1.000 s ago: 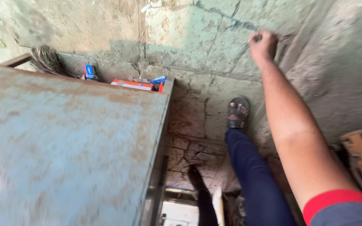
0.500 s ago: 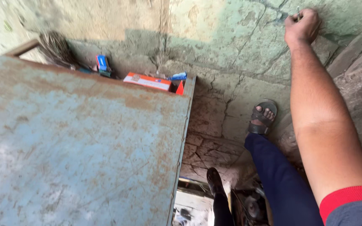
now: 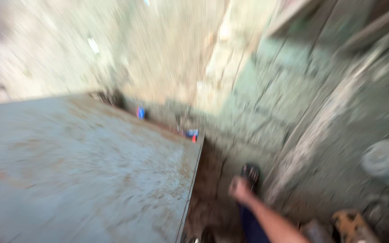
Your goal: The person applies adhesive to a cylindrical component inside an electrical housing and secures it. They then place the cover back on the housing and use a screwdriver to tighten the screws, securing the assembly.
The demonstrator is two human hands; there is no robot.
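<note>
Our right hand (image 3: 239, 189) is blurry, so we cannot tell if its fingers are curled or hold anything. It hangs low, off the right edge of the blue tabletop (image 3: 77, 175). We should move slowly.

One rusty blue-grey metal tabletop (image 3: 77, 171), filling seven to nine o'clock. One hand (image 3: 239, 188) at five o'clock, one dark sandal (image 3: 251, 173) just beyond. Two small blurred items on the far edge: one blue (image 3: 141, 112), one blue-and-red (image 3: 192, 133). One yellowish object (image 3: 350, 225) at four o'clock.
</note>
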